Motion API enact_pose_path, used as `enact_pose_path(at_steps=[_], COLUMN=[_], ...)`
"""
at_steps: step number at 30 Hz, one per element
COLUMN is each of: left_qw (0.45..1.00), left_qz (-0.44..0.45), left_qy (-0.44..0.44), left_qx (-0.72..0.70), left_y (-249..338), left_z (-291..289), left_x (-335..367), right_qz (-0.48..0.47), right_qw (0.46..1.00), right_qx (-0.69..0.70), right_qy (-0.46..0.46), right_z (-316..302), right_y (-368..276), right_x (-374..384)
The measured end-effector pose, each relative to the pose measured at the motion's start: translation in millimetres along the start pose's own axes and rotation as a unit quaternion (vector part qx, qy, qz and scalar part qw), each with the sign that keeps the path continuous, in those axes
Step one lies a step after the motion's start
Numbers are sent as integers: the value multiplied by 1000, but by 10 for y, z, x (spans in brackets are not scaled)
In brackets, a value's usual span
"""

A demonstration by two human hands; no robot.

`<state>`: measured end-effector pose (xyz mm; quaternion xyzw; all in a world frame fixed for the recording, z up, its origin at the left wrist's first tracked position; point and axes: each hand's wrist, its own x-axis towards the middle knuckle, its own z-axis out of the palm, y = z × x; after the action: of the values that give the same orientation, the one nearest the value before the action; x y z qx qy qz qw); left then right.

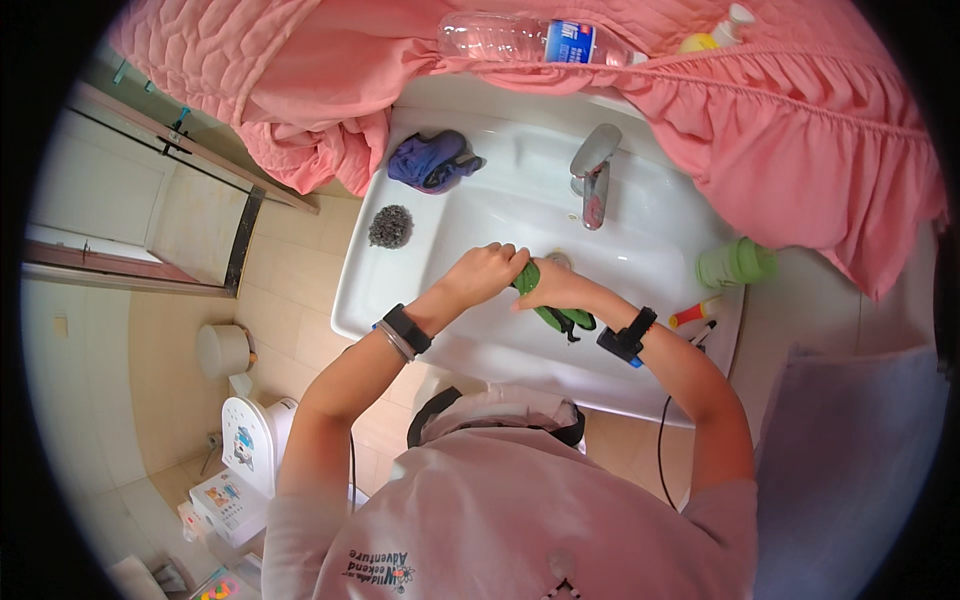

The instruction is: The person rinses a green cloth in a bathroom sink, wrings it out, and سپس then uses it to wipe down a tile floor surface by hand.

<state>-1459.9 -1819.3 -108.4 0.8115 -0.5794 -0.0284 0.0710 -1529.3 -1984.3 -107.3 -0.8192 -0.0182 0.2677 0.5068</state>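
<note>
Over the white sink (480, 215), my left hand (485, 274) and my right hand (556, 288) are close together, both closed on a green cloth with black edging (570, 320). The cloth is bunched and looks wet. Its loose end hangs below my right hand, and the part inside my fingers is hidden. Behind my hands stands the silver faucet (597, 170), with the drain (560, 259) partly covered by my right hand. On the sink's left ledge lies a crumpled purple-blue cloth (428, 162). Nearer to me on that ledge sits a grey scouring ball (390, 227).
A green cup (737, 262) lies at the sink's right edge, near a red-and-yellow handled item (692, 314). Pink quilted fabric (800, 150) drapes around the back, with a clear plastic bottle (510, 40) on it. A white toilet (250, 440) is at lower left.
</note>
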Motion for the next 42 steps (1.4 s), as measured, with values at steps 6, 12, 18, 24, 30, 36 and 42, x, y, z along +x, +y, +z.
enact_pose_path(at_steps=[6, 12, 18, 24, 30, 36, 42], left_qw=[997, 973, 973, 968, 964, 966, 990], left_qz=[-54, -140, -150, -179, -184, -160, -123], left_qy=[-7, -57, -87, -76, -85, -75, -52], left_qx=[-60, -174, -153, -158, -170, -187, -41], left_y=[76, 205, 144, 273, 293, 259, 297], left_z=[60, -69, -119, -350, -379, -288, -472], left_x=[61, 247, 289, 316, 351, 333, 206], right_qz=[61, 33, -10, -61, -79, -92, 14], right_qw=[972, 937, 911, 899, 891, 886, 973], right_qx=[-201, -298, -342, -348, -356, -361, -185], right_qy=[106, 177, 230, 261, 270, 275, 134], right_z=[70, 61, 74, 24, -52, 31, -115], right_y=[-141, -146, -183, -198, -179, -94, -238], right_x=[-180, -315, -324, -315, -347, -337, -469])
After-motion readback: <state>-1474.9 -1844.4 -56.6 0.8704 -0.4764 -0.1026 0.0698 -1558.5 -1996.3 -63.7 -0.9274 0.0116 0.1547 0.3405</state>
